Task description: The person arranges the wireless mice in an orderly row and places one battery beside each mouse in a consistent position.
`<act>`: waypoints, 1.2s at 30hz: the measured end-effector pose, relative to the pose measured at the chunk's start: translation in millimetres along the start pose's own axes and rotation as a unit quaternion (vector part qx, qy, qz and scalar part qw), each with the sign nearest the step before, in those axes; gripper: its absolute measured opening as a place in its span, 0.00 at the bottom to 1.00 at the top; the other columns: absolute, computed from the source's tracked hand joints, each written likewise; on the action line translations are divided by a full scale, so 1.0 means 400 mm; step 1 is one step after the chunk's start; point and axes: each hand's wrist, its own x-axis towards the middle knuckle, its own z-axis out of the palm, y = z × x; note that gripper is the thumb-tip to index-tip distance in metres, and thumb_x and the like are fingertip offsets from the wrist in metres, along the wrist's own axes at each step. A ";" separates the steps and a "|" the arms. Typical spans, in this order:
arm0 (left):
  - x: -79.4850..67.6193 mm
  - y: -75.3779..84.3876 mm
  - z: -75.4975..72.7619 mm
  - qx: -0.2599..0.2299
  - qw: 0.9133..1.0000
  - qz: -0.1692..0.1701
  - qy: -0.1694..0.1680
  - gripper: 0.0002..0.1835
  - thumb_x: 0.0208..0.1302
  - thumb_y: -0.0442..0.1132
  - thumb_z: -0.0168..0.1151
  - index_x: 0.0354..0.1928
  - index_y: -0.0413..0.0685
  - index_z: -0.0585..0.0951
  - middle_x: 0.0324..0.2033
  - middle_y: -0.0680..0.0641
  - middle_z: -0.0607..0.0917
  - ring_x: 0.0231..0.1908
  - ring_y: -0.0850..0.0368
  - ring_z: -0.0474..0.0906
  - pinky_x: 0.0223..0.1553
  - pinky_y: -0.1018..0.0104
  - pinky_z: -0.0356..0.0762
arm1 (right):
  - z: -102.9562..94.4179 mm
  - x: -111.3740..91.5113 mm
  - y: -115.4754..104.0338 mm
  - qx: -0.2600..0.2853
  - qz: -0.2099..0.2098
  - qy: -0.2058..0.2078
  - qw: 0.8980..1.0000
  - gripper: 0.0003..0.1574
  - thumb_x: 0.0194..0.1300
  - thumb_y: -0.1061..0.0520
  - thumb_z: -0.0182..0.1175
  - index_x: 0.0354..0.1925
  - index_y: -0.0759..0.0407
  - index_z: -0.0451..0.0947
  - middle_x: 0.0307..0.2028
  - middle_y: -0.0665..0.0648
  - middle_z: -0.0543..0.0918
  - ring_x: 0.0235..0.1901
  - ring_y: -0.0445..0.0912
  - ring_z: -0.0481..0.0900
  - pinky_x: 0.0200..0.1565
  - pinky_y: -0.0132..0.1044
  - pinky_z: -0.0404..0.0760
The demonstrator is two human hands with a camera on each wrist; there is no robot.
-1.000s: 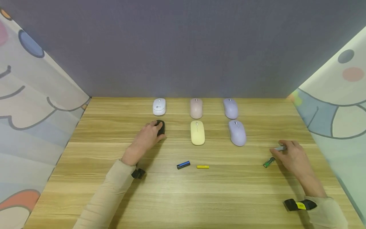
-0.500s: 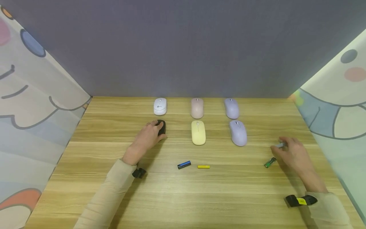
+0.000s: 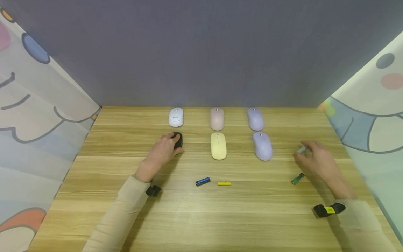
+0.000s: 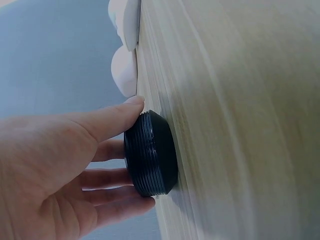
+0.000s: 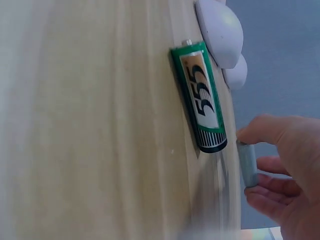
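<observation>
As the left hand (image 3: 158,152) hides part of a black mouse (image 3: 178,140) on the wooden table (image 3: 252,220), blur softens the grey cylinder (image 3: 301,149) in the right hand (image 3: 321,162). I see left fingers gripping the mouse's sides, right fingers pinching the cylinder near the table's right edge, well apart from the nearer lavender mouse (image 3: 262,146).

I can read "555" on the green battery (image 5: 201,95); the white mouse (image 3: 176,117), at ten o'clock from it, bears perhaps lettering, too small to read.
</observation>
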 end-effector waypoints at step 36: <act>-0.004 0.001 -0.001 -0.007 1.000 -0.012 -0.013 0.36 0.72 0.53 0.64 0.72 0.37 0.71 0.68 0.26 0.71 0.64 0.28 0.74 0.64 0.41 0.76 | 0.050 0.197 -0.023 0.015 -0.090 -0.025 0.995 0.30 0.67 0.58 0.67 0.62 0.73 0.74 0.61 0.77 0.74 0.56 0.73 0.75 0.57 0.71 0.73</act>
